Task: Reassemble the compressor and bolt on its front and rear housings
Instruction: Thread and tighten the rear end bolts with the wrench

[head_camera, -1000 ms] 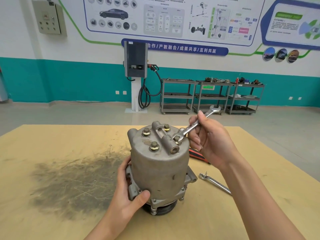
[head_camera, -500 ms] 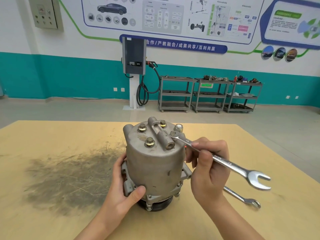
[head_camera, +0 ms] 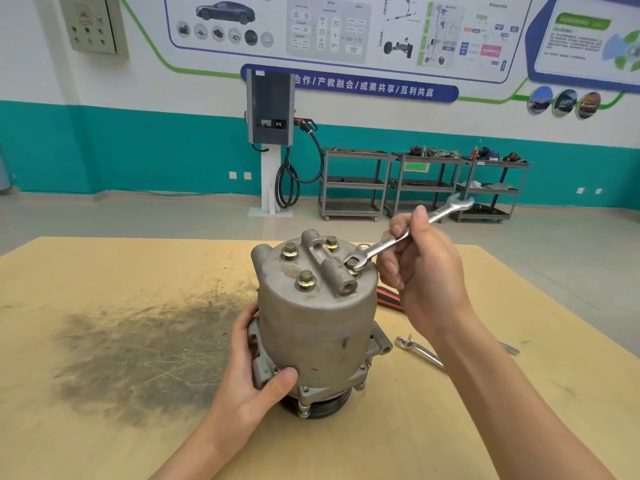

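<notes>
compressor (head_camera: 317, 323) standing upright on its pulley end near the middle of the wooden table (head_camera: 104, 427), between the two hands. left hand (head_camera: 258, 379) wrapped round the lower left flange, thumb across the front, fingers hidden behind the body. right hand (head_camera: 424, 271) just right of the top, fingers curled round the shaft of the wrench (head_camera: 398, 239). wrench slanting up and to the right, lower open end seated on the bolt (head_camera: 352, 264) at the right of the top housing. three more bolts on that housing. second wrench (head_camera: 417, 351) flat on the table beside the compressor's right, partly behind the right forearm. red-and-black item (head_camera: 389, 297) behind, mostly hidden.
</notes>
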The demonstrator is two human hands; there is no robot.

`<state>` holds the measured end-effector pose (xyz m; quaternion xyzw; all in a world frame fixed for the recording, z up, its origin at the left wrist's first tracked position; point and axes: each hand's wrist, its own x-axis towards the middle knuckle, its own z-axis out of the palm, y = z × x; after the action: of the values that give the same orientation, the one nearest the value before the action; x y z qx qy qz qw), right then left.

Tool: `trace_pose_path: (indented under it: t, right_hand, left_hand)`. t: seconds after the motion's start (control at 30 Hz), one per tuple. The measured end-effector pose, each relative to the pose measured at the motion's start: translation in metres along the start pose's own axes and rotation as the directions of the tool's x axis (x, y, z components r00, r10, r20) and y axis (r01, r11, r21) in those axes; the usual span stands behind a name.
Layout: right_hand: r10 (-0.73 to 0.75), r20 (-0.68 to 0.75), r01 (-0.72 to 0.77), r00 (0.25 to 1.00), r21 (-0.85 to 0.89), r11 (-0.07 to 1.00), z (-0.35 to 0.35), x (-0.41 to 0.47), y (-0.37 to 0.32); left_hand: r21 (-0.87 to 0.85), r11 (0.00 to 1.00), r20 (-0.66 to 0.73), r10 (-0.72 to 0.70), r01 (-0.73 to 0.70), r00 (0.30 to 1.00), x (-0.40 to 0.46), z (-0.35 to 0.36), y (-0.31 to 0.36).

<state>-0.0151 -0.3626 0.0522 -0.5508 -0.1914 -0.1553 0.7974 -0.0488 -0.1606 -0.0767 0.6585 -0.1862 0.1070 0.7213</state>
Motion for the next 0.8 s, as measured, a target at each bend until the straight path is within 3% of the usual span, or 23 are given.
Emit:
trace_pose_path:
  t: [0.07, 0.13, 0.2, 0.3, 0.37, 0.43, 0.57, 0.67, 0.8]
  right_hand:
    - [0.062, 0.007, -0.063, 0.998, 0.007, 0.998, 0.000, 0.005, 0.002]
    - [0.030, -0.031, -0.029, 0.999, 0.015, 0.999, 0.002, 0.001, 0.008]
    - [-0.181, -0.096, 0.178, 0.979, -0.046, 0.983, 0.005, -0.010, 0.018]
    - [-0.591, -0.037, 0.572, 0.806, -0.211, 0.793, 0.007, -0.029, 0.028]
    - [-0.695, 0.101, 0.692, 0.712, -0.272, 0.669, 0.008, -0.037, 0.031]
    - [-0.714, 0.099, 0.706, 0.693, -0.290, 0.646, 0.010, -0.039, 0.028]
    - [-0.605, -0.116, 0.578, 0.788, -0.202, 0.791, 0.014, -0.033, 0.012]
    - [-0.386, -0.131, 0.366, 0.913, -0.153, 0.918, 0.011, -0.025, 0.004]
    - [-0.109, -0.077, 0.106, 0.991, -0.049, 0.993, 0.005, -0.011, -0.001]
  left_hand:
    - [0.012, 1.000, -0.005, 0.011, -0.011, 1.000, 0.001, 0.000, 0.000]
    - [0.019, 1.000, -0.006, 0.013, -0.013, 1.000, 0.001, 0.000, -0.001]
    - [0.023, 1.000, -0.006, 0.016, -0.016, 1.000, 0.001, 0.000, -0.001]
    - [0.027, 1.000, -0.007, 0.012, -0.012, 1.000, 0.000, -0.001, -0.002]
    - [0.029, 1.000, -0.010, 0.009, -0.009, 1.000, 0.001, -0.001, -0.002]
    - [0.031, 0.999, -0.011, 0.010, -0.010, 1.000, 0.001, -0.001, -0.003]
    - [0.031, 0.999, -0.010, 0.009, -0.008, 1.000, 0.001, -0.001, -0.003]
    - [0.024, 1.000, -0.005, 0.003, -0.003, 1.000, 0.001, -0.002, -0.003]
    - [0.018, 1.000, -0.004, -0.002, 0.002, 1.000, 0.000, -0.001, -0.002]
